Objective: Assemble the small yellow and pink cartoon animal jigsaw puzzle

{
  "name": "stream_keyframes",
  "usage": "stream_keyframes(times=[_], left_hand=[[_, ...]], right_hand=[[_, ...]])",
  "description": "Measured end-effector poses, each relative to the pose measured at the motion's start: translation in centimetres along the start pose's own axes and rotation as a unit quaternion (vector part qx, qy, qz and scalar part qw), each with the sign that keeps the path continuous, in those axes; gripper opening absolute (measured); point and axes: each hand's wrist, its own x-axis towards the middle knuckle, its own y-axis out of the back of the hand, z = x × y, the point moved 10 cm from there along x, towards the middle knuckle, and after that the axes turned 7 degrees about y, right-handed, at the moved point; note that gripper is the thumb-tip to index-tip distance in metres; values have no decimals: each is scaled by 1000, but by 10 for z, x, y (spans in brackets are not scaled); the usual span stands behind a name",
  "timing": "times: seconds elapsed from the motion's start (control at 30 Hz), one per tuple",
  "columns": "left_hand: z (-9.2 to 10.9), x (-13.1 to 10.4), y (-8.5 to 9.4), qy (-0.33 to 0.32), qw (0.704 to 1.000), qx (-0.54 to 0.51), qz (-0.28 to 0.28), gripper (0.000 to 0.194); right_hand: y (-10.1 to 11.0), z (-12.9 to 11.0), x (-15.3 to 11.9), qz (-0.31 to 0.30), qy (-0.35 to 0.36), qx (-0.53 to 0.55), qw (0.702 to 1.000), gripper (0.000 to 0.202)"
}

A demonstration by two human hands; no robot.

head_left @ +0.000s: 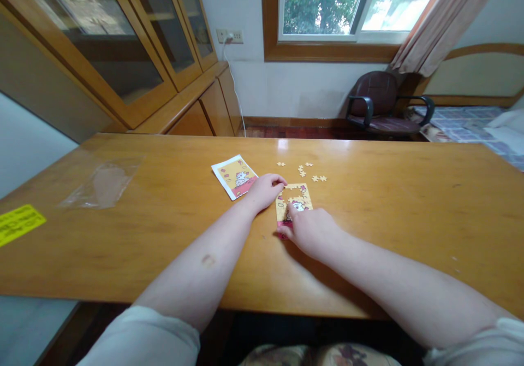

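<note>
A small jigsaw puzzle [308, 193], yellow with a white cartoon figure and a red lower strip, lies on the table with a gap in its upper part. My left hand [265, 190] rests at its upper left edge, fingers stretched out towards the corner. Over the lower part of the puzzle is my right hand [313, 230], its index finger pointing onto the picture and its thumb apart near the lower left corner. Loose puzzle pieces [319, 178] lie just beyond the puzzle. Left of it, a printed picture card [229, 177] shows a similar design, partly behind my left hand.
The wooden table [172, 235] carries a clear plastic bag [104, 183] and a yellow label [20, 224] on the left. Beyond stand a glass-door cabinet [164, 82] and a dark red armchair [376, 101]; a bed [462, 128] is at the right.
</note>
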Motion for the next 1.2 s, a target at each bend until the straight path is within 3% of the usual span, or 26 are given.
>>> stream_keyframes(times=[0.83,0.93,1.07,1.2], left_hand=[[0,0,-2,4,1000,-1,-12,24],[1,0,-1,2,1000,-1,-12,24],[1,-1,-1,8,1000,0,-15,24],[2,-2,1,14,1000,-4,-10,23]], right_hand=[[3,3,15,32,29,15,999,47],[15,30,25,65,-15,17,998,41],[35,85,38,163,-94,-12,982,33],[34,122,48,221,-142,-15,965,38]])
